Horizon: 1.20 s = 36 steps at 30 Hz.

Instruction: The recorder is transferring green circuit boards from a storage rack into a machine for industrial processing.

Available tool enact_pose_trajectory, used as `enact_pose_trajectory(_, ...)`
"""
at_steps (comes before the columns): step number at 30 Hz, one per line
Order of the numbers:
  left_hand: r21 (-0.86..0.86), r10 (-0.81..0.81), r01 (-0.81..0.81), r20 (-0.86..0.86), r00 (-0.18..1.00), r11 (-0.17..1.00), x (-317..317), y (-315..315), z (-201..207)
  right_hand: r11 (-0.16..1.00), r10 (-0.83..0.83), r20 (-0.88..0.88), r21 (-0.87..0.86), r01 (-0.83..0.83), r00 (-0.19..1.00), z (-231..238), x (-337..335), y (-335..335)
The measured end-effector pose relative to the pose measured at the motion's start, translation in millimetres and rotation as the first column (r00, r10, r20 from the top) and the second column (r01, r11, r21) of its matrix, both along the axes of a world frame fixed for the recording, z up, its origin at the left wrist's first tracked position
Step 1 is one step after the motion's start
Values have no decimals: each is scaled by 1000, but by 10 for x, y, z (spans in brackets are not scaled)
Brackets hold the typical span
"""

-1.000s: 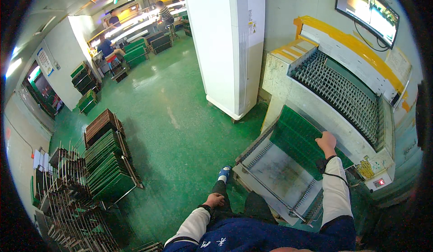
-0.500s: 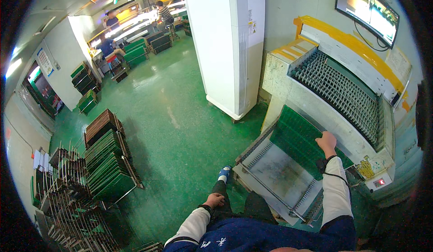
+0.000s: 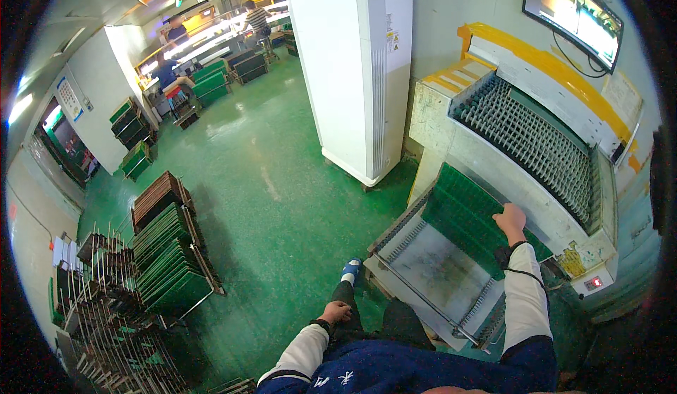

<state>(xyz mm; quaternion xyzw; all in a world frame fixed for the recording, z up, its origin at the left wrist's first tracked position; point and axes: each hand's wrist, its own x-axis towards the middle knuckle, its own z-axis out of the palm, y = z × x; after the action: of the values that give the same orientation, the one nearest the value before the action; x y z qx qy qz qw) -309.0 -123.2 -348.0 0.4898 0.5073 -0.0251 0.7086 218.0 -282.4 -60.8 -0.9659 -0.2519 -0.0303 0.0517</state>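
A large green circuit board panel (image 3: pixel 462 214) stands upright in a slotted metal rack (image 3: pixel 437 306), close against the front of the roller machine. My right hand (image 3: pixel 509 223) grips the panel's upper edge, fingers bent over it. The rack's toothed side rails and pale bottom plate show on my side of the panel. Over my left thigh, away from the rack, hangs my left hand (image 3: pixel 335 313) with its fingers curled in and nothing visible in them.
The conveyor machine (image 3: pixel 525 147) with rows of rollers stands beyond the rack, below a wall monitor (image 3: pixel 575 17). A tall white cabinet unit (image 3: pixel 345 77) rises ahead. On the left stand racks of green panels (image 3: pixel 173 253) and metal rods (image 3: pixel 113 309). Several people sit at lit benches far off.
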Motion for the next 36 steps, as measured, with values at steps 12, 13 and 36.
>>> enact_pose_trajectory(12, 65, 24, -26, 33, 999, 998, 73, -55, 251, 1000, 13, 46, 17, -14, 999, -120, 120, -95)
enact_pose_trajectory(13, 75, 24, -26, 19, 1000, 997, 56, -56, 292, 999, 26, 84, 29, -29, 996, -170, 142, -80)
enact_pose_trajectory(36, 47, -44, 42, 35, 998, 998, 104, 23, -263, 961, 238, -69, -125, -245, 969, -421, 795, -153)
